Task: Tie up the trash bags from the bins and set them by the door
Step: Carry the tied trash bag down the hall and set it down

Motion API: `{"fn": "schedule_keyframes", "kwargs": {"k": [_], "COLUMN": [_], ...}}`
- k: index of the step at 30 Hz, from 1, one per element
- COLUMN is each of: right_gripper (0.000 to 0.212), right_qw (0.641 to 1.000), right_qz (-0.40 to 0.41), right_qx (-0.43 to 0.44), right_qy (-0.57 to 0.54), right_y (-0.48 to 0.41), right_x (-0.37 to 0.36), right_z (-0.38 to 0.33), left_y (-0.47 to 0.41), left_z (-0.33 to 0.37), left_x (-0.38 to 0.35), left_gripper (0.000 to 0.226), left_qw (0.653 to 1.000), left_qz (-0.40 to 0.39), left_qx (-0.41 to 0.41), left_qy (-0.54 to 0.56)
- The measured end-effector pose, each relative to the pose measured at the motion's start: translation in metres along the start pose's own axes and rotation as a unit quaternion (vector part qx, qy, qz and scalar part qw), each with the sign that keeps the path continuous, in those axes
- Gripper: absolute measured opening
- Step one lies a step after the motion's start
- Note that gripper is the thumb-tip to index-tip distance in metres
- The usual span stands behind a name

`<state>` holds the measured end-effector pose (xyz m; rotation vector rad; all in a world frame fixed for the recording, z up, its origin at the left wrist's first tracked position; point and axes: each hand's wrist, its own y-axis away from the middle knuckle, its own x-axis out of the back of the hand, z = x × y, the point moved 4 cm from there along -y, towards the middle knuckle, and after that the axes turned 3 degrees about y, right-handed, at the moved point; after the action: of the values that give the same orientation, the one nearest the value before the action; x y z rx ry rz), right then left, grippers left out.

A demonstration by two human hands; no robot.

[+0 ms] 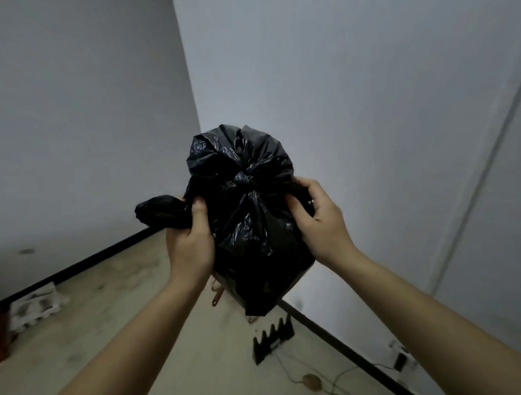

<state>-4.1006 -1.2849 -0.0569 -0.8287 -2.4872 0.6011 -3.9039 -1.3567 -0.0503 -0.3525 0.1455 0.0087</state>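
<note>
A full black trash bag (pixel 249 237) hangs in the air in front of me, in a room corner. A knot (pixel 242 180) sits at its gathered top, with loose plastic bunched above it. My left hand (pixel 189 240) grips one end of the bag's top; that end bulges out to the left past my fist. My right hand (pixel 318 221) grips the opposite end on the right. Both ends are pulled sideways away from the knot. The bag's bottom hangs above the floor.
Pale walls meet in a corner behind the bag, with a dark baseboard (pixel 84 264) along the floor. A black toothed object (pixel 272 338) lies below the bag, cables (pixel 332 387) trail at the lower right, and a white tray-like item (pixel 35 305) lies at left.
</note>
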Motion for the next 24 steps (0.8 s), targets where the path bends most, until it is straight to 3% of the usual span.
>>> {"fn": "schedule_keyframes", "kwargs": {"k": [8, 10, 12, 14, 19, 24], "right_gripper": [0.029, 0.033, 0.036, 0.038, 0.026, 0.043], "right_qw": [0.997, 0.996, 0.995, 0.994, 0.988, 0.978], "right_qz": [-0.07, -0.079, -0.081, -0.087, -0.123, -0.168], "right_qx": [0.0, 0.011, 0.021, 0.033, 0.041, 0.055], "right_qy": [-0.04, -0.041, -0.05, -0.065, -0.088, -0.11], "right_y": [-0.109, -0.145, -0.189, -0.235, -0.359, -0.453], "right_x": [-0.195, -0.238, -0.28, -0.319, -0.418, -0.528], "right_z": [0.044, 0.061, 0.08, 0.097, 0.124, 0.138], "left_y": [-0.161, -0.208, -0.262, -0.317, -0.449, -0.566], "left_z": [-0.082, -0.11, -0.134, -0.152, -0.179, -0.204], "left_x": [0.083, 0.091, 0.094, 0.094, 0.097, 0.125], "left_gripper": [0.017, 0.012, 0.024, 0.017, 0.011, 0.004], "left_qw": [0.994, 0.992, 0.991, 0.99, 0.984, 0.974], "left_qz": [0.097, 0.114, 0.126, 0.132, 0.171, 0.215], "left_qx": [0.036, 0.039, 0.034, 0.022, 0.02, 0.006], "left_qy": [-0.025, -0.025, -0.038, -0.036, -0.054, -0.073]}}
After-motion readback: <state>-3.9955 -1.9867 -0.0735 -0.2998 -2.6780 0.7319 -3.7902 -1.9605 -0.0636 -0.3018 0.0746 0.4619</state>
